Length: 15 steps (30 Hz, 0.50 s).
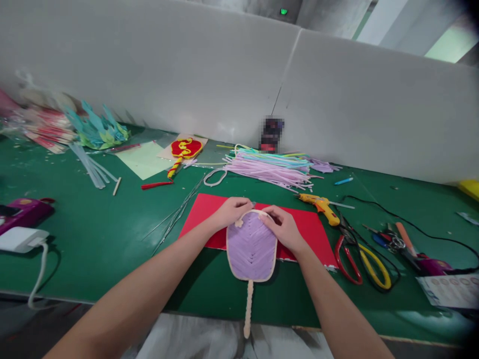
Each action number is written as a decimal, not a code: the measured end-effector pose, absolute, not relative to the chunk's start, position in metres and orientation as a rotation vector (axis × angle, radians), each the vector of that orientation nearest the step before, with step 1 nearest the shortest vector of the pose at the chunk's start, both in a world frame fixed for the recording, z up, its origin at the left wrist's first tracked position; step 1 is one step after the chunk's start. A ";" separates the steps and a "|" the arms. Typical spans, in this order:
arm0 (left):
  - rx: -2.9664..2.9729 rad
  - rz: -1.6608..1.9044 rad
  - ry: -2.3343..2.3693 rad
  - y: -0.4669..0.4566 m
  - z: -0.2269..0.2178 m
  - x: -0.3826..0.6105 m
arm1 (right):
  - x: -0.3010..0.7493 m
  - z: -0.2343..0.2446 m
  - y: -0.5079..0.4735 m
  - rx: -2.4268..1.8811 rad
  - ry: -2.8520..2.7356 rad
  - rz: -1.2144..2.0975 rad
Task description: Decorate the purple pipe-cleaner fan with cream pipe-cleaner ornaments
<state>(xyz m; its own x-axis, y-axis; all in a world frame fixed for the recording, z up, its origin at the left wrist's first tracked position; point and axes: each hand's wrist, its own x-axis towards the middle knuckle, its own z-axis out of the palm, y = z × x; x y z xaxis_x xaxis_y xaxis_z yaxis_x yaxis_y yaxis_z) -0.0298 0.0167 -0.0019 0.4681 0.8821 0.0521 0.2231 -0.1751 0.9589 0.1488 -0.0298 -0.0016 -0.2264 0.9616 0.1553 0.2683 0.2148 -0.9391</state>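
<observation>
Both hands, L (232,211) & R (283,227), grip pinching purple fan (251,248) top rim over red sheet (310,227).

Fuzzy chenille on a matt green surface (93,239)

The lilac fan (251,247) looks soft and ribbed, rimmed in fuzzy cream stem; beneath the grips lies smooth matt red paper (314,229); right of them, glossy plastic-handled scissors (359,264).

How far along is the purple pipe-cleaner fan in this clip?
Done: the purple pipe-cleaner fan has its face filled, a beige rim and a twisted beige handle. In hand: left hand and right hand press the rim's top. Left: cannot tell; the yellow glue gun lies unused.
</observation>
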 end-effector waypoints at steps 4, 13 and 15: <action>1.659 0.762 0.966 0.013 0.004 -0.030 | 0.148 0.000 -0.032 -1.167 -1.659 1.000; 1.569 0.741 0.913 0.015 0.004 -0.030 | 0.148 0.002 -0.032 -1.163 -1.671 0.918; 1.554 0.714 0.896 0.015 0.003 -0.031 | 0.149 0.001 -0.032 -1.159 -1.673 0.901</action>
